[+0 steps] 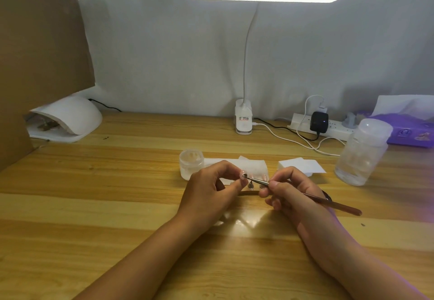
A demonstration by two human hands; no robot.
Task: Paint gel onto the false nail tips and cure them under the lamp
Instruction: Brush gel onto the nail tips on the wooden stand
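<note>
My left hand (211,189) pinches a small false nail tip (243,173) between thumb and fingers above the wooden table (117,182). My right hand (291,189) holds a thin gel brush (312,197) like a pen, and its metal end touches the nail tip. A small open jar of clear gel (190,162) stands just behind my left hand. More nail tips on small stands (251,185) sit between my hands, partly hidden. The white curing lamp (70,118) sits at the back left with something inside.
White wipes (303,165) lie behind my hands. A clear plastic bottle (361,151) stands at the right. A clip desk lamp (244,121), a power strip (333,126) with cables and a purple tissue pack (408,133) line the back. Cardboard (35,53) stands at the left.
</note>
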